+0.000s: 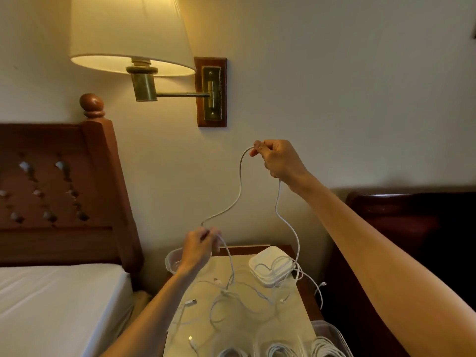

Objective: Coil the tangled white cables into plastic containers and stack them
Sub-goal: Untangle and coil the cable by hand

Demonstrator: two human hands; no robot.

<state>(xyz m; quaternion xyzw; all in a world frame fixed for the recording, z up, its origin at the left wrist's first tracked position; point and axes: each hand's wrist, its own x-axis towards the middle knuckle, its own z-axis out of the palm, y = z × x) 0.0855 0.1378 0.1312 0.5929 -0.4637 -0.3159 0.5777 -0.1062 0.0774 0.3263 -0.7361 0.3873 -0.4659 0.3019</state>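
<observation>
Overhead, from the head camera I see my right hand point(277, 161) raised high, its fingers point(258, 148) pinching a white cable point(239, 191), while my left hand point(199, 247) lower down grips the same cable. More tangled cables point(231, 302) lie on the surface point(304, 292), beside stacked lids point(270, 269) and containers point(327, 341) holding coils.

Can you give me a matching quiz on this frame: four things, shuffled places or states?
Things:
1. right hand
2. left hand
3. white lids
4. coiled cables

Places or states:
A. stacked at the nightstand's far right
B. raised highest, pinching a cable
C. in containers at the bottom edge
D. lower down, gripping a cable

Pairs: 1-B, 2-D, 3-A, 4-C
</observation>
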